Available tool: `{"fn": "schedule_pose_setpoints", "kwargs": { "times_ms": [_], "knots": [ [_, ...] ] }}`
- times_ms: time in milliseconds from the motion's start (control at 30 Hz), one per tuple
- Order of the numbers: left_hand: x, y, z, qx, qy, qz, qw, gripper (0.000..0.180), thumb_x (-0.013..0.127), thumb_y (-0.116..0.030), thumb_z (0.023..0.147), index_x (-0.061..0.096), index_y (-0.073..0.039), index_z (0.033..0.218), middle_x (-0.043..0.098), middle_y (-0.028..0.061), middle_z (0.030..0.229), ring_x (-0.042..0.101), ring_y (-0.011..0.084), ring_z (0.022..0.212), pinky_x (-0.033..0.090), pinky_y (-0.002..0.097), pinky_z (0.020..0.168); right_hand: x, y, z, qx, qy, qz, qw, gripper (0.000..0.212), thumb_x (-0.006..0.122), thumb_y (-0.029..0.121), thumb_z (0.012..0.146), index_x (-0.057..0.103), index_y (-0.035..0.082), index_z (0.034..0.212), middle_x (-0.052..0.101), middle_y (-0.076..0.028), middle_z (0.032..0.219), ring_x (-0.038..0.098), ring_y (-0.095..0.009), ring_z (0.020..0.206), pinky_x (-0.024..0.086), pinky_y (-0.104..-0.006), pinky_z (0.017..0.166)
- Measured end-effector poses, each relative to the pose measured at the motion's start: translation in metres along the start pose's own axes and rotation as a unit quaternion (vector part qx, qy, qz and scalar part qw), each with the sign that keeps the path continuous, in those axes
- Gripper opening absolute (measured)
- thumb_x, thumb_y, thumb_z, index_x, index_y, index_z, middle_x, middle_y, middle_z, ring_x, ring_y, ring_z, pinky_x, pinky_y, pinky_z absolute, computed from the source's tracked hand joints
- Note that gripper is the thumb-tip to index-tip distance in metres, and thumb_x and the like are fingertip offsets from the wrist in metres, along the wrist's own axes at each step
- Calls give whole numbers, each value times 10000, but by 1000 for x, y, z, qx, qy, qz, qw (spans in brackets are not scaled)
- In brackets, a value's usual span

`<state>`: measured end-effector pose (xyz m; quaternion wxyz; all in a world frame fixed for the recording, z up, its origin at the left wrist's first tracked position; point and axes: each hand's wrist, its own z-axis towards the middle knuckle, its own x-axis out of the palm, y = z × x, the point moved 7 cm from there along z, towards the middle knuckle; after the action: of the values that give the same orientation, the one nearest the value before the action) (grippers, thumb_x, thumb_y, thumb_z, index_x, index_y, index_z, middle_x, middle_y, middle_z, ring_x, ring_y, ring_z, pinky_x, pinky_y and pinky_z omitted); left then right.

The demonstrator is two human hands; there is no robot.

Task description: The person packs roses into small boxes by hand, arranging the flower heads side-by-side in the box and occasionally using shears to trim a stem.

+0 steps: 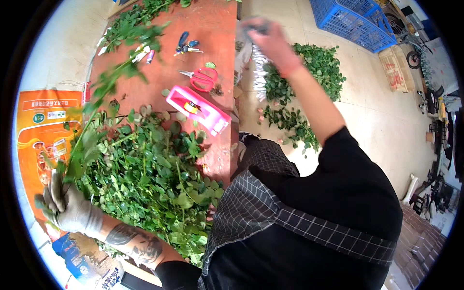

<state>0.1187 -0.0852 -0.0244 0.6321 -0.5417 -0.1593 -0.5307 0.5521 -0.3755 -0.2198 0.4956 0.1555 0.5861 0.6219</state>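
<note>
The gloved left hand (67,208) is gripping a leafy stem (104,92) upright over the bench (212,29), the blurred right hand (268,36), grip unclear, is reaching toward floor cuttings (319,67), while a big heap of greenery (150,179) is lying seemingly unsorted.

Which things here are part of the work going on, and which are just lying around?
In use:
- left hand, gloved, gripping a leafy stem
- right hand, raised and blurred, above the bundle on the floor
- heap of cut greenery on the red table

Lying about:
- red scissors
- pink box
- blue crate
- orange bag
</note>
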Motion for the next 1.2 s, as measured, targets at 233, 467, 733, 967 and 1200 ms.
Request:
{"fn": "schedule_pose_setpoints", "kwargs": {
  "times_ms": [233,467,733,967,1200],
  "knots": [
    [128,217,-170,-216,12,-119,969,267,522,-338,925,585,-79,910,501,-23,720,449,111,620,437,424,927,-75,173,-181,-346,7,-250,904,564,752,179,667,591,18,1183,560,-203,1248,545,-398,1136,424,-496,979],
    [152,271,-306,-426,30,-194,883,367,458,-413,997,537,-58,1047,575,49,934,561,173,882,468,365,856,-118,91,-310,-249,-82,-326,909,505,696,-24,638,599,32,1130,586,-211,1190,584,-414,1059,480,-474,917],
    [23,350,-363,-607,136,136,771,768,657,-236,855,227,-7,1449,483,128,1289,490,209,1159,405,324,973,-183,-142,-308,0,56,-553,831,495,691,88,751,555,30,1224,577,-184,1231,537,-359,1163,425,-431,1011],
    [-29,217,-288,-507,87,74,854,529,508,-344,987,380,-46,1405,495,78,1330,515,154,1172,428,311,977,17,-47,-86,-7,155,-218,964,439,643,52,797,573,-16,1225,641,-177,1155,607,-282,1102,438,-349,990],
    [-81,82,-301,-342,-144,166,914,624,519,-430,965,359,-43,1428,517,138,1331,541,238,1165,444,373,978,390,264,-32,-311,417,121,846,303,599,229,890,638,80,1152,664,-99,1093,646,-188,950,494,-324,840]
  ]
}}
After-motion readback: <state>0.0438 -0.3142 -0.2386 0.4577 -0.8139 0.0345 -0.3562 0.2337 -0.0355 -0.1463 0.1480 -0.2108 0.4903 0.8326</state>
